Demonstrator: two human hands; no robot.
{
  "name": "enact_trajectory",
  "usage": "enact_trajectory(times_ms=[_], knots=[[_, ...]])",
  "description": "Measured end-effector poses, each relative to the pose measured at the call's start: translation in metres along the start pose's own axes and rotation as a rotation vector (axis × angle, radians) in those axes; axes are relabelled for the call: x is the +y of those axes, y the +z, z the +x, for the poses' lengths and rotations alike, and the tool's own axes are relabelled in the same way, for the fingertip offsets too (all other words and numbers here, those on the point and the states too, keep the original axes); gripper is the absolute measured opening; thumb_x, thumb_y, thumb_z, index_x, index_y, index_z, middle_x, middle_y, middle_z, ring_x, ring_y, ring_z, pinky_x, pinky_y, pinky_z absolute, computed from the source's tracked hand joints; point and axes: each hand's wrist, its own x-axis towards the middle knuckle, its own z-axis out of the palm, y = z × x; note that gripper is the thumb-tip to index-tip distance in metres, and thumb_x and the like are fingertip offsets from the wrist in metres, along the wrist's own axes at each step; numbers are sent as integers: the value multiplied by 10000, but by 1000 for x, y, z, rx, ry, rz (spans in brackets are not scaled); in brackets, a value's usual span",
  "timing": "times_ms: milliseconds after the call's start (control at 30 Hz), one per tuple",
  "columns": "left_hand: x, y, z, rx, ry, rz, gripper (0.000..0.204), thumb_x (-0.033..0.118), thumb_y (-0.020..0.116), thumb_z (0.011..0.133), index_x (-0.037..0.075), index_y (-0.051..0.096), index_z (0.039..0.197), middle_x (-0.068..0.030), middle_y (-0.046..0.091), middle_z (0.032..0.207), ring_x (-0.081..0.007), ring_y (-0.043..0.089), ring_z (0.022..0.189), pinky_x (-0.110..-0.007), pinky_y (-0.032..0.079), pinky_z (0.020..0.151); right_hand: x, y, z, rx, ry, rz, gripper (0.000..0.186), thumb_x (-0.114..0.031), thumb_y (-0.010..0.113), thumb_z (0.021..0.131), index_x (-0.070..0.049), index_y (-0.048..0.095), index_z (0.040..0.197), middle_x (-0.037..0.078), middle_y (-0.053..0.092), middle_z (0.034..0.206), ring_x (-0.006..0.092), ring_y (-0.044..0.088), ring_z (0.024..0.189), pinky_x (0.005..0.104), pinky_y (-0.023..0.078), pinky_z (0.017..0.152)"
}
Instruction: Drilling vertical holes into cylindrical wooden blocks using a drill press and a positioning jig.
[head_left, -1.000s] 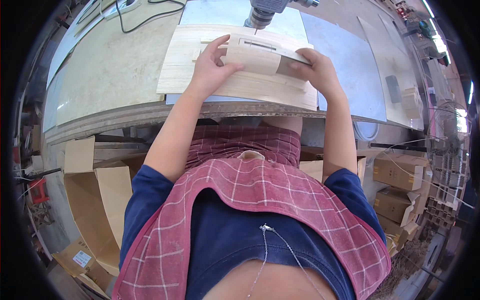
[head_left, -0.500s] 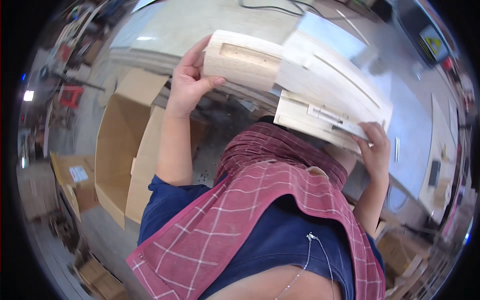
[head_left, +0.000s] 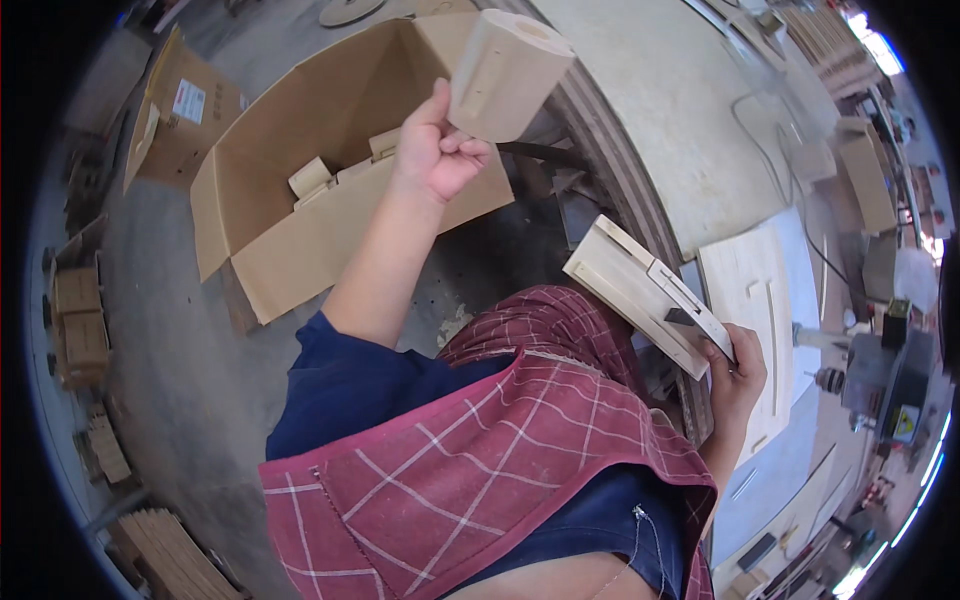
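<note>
A pale, rounded wooden block (head_left: 508,80) is tilting at far centre, the left hand (head_left: 440,160) grasping it low, apparently to clear a brown cardboard box (head_left: 330,250), while the right hand (head_left: 740,372) is gripping a slim grey strip (head_left: 713,326).

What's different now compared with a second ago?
The left hand has carried the wooden block away from the bench, leftward toward the open cardboard box, apart from the flat wooden piece in the right hand. The view has swung left too. The right hand still holds the flat wooden piece, the left still holds the block.
</note>
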Motion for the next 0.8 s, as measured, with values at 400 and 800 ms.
enact_trajectory(times_ms=[400,800], knots=[[109,-66,-11,369,430,156,295,391,471,901,116,576,876,11,593,719,-50,246,342,-188,238,368,28,61,149,215,-106,-121,226,-98,653,789,-8,611,992,97,597,893,206,571,846,284,444,757],[152,-104,-2,577,526,207,239,305,436,891,124,574,817,20,576,646,-63,251,335,-189,240,356,47,100,245,186,-71,-678,409,-250,633,795,-114,565,1175,91,602,1076,288,500,1028,386,394,885]])
